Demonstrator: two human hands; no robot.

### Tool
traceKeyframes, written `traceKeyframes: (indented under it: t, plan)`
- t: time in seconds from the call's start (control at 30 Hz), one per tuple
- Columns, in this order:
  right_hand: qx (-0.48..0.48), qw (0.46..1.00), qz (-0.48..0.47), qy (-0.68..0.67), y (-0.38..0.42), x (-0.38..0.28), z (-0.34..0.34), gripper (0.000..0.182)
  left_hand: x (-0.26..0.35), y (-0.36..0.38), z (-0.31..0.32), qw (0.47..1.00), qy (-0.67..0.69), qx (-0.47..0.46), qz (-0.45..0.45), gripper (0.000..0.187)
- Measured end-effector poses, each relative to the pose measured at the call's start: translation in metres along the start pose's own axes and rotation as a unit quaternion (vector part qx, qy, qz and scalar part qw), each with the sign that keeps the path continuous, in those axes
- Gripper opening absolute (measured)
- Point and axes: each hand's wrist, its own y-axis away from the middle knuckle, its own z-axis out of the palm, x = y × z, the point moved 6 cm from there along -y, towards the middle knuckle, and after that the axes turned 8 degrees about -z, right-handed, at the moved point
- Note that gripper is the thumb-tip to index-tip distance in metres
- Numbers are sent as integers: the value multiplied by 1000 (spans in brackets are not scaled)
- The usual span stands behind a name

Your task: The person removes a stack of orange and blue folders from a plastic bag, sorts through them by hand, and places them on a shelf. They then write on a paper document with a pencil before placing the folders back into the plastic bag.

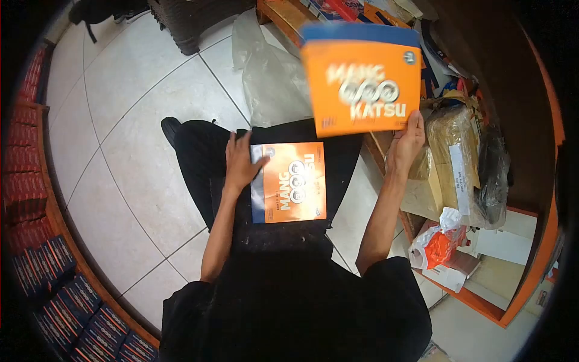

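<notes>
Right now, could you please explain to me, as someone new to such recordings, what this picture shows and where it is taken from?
There is no machine here: a person works with two bare hands, and the single picture comes from a camera on their head, looking down past their black shirt. The right hand holds up a raised orange piece, printed "KATSU" and slightly blurred. A similar lap piece lies over their dark-clothed legs, with the left hand at its blue edge. Below is a tiled floor, with a plastic sheet or bag on it. Stacks of printed items line the person's left side; plastic-wrapped packages are on the right.
</notes>
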Motion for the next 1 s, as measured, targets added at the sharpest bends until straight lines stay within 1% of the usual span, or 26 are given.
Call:
traceKeyframes:
  t: [0.1, 0.13, 0.17, 0.2, 0.23, 0.27, 0.3, 0.33, 0.37, 0.43, 0.47, 0.5, 0.53, 0.57, 0.6, 0.63, 0.7, 0.73, 0.77, 0.8, 0.83, 0.87, 0.9, 0.93, 0.97, 1.0]
  plan:
    - [63, 997, 29, 36, 16, 30, -12, 42, 7, 6, 12, 984, 16, -169, -59, 71]
    - [98, 979, 28, 174, 34, 39, -18, 47, 9, 5, 10, 985, 49, -160, -31, 65]
    - [61, 979, -7, 192, 50, 64, -28, 54, 10, 3, 4, 959, 201, -182, -85, 61]
    - [-17, 975, 23, 221, 71, 57, -5, 56, 16, 2, -9, 906, 347, -202, -137, 56]
    - [-174, 924, -40, 337, 86, 54, 12, 56, 22, 5, -20, 827, 483, -217, -187, 52]
    - [-304, 846, -136, 416, 106, 50, 29, 56, 28, 6, -35, 843, 483, -200, -128, 43]
    - [-322, 920, 55, 216, 120, 47, 41, 51, 27, 9, -50, 849, 476, -183, -137, 43]
    - [-313, 932, 173, 63, 131, 54, 46, 51, 27, 12, -65, 856, 468, -167, -143, 42]
    - [-371, 909, 165, 94, 133, 54, 49, 38, 25, 10, -75, 863, 462, -150, -140, 42]
    - [-499, 851, 113, 115, 131, 47, 72, 21, 0, 13, -85, 874, 442, -52, -196, 39]
    - [-506, 841, 137, 132, 119, 43, 81, 16, -8, 12, -91, 877, 448, -27, -171, 41]
    - [-484, 864, 38, 138, 98, 31, 89, 18, -21, 13, -86, 792, 572, -17, -214, 47]
    - [-418, 895, 22, 154, 75, 28, 88, 19, -16, 9, -97, 806, 556, 2, -203, 52]
    - [-349, 922, 5, 166, 52, 24, 86, 19, -30, 12, -103, 824, 523, 33, -215, 52]
    - [-262, 943, -83, 186, 28, 17, 82, 19, -27, 13, -113, 819, 529, 60, -214, 51]
    - [-182, 978, 54, 81, 14, 15, 78, 21, -36, 15, -117, 815, 536, 69, -210, 51]
    - [-34, 990, 92, -97, -6, 23, 66, 31, -50, 25, -117, 811, 539, 80, -214, 50]
    - [-10, 994, 61, -89, -10, 22, 55, 33, -45, 19, -116, 812, 540, 74, -209, 49]
    - [0, 996, 44, -79, -5, 35, 48, 35, -40, 19, -113, 811, 543, 64, -209, 49]
    - [-27, 996, 52, -72, 7, 51, 39, 36, -32, 16, -109, 808, 549, 55, -207, 49]
    - [-22, 998, 40, -39, 21, 62, 33, 38, -26, 14, -104, 808, 552, 42, -202, 47]
    - [-72, 995, 63, 39, 38, 65, 31, 35, -18, 12, -97, 807, 557, 29, -196, 46]
    - [-209, 974, -15, 90, 48, 78, 26, 42, -8, 9, -89, 808, 560, 1, -181, 45]
    - [-257, 954, 21, 156, 59, 39, 31, 45, -1, 7, -83, 811, 559, -24, -169, 44]
    - [-271, 939, -49, 205, 56, -2, 33, 44, 6, 4, -77, 815, 556, -44, -158, 43]
    - [-251, 936, -92, 227, 45, -41, 31, 42, 12, 0, -68, 813, 562, -66, -137, 42]
